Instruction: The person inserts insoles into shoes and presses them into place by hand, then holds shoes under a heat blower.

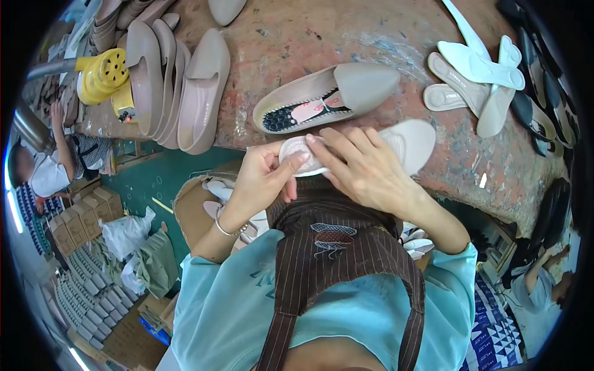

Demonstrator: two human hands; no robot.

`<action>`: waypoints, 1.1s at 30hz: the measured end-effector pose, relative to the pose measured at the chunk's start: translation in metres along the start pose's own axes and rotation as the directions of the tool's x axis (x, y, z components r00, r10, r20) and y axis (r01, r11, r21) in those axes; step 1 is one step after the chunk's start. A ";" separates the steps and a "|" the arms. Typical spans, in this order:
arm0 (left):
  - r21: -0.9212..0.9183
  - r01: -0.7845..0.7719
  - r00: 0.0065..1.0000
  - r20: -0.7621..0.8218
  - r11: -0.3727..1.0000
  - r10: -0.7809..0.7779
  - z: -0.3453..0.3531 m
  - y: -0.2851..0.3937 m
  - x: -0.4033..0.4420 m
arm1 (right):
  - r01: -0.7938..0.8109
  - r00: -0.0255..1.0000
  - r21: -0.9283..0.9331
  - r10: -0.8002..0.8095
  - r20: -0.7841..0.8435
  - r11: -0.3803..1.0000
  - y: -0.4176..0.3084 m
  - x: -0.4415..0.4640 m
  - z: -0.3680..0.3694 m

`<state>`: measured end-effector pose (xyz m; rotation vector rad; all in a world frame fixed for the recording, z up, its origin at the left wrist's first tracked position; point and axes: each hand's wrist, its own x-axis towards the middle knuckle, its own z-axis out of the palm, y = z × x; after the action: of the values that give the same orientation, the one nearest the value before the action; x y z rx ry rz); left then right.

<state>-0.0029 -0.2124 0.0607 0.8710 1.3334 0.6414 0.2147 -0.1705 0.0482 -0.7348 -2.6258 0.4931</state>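
Note:
A pale insole (413, 143) lies across both hands near the bench's front edge, its wide end reaching out to the right. My left hand (260, 179) pinches the heel end between thumb and fingers. Over the middle of the insole, my right hand (362, 164) presses with its fingertips at the heel part and covers much of the surface. Just beyond the hands, a beige slip-on shoe (368, 86) rests on the bench, toe to the right, with a black and pink patterned inside.
Several beige shoes (204, 93) stand at the left of the worn bench (291, 37), beside a yellow device (105, 77). Loose insoles (464, 93) and black shoes lie at the right. Below the bench is a cardboard box (189, 213). Other people are at both far sides.

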 end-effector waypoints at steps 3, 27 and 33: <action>0.218 -0.276 0.861 -0.376 0.936 0.341 0.001 -0.008 0.003 | 0.017 0.988 -0.028 -0.021 -0.151 0.999 0.020 0.015 0.003; 0.440 -0.689 0.531 -0.236 0.576 0.814 -0.026 -0.101 0.090 | -0.022 0.999 0.369 0.010 0.033 0.929 0.059 0.067 0.073; 0.375 -0.735 0.534 -0.194 0.565 0.823 -0.029 -0.092 0.096 | 0.126 0.984 0.415 -0.167 0.062 0.901 0.058 0.068 0.092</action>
<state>-0.0242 -0.1789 -0.0697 1.6782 1.3024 1.4245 0.1448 -0.1075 -0.0396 -0.3817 -2.5085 1.0166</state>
